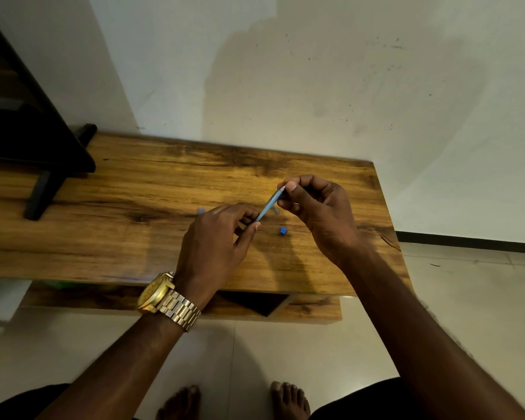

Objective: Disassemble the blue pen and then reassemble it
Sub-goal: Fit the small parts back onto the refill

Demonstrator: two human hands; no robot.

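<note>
I hold the light blue pen barrel [269,204] slanted above the wooden table [134,213], between both hands. My left hand [219,241] pinches its lower end with thumb and fingertips. My right hand [319,207] grips the upper end between thumb and forefinger. A small blue piece [282,231] lies on the table just below the barrel. A pale blue piece [200,210] peeks out beyond my left hand, and a small greyish part [275,211] lies behind the barrel, mostly hidden.
A black stand [52,165] occupies the table's far left. The table backs against a white wall [315,86], and its right edge drops to a tiled floor [467,283]. A gold watch [164,298] is on my left wrist. My bare feet [234,401] are below.
</note>
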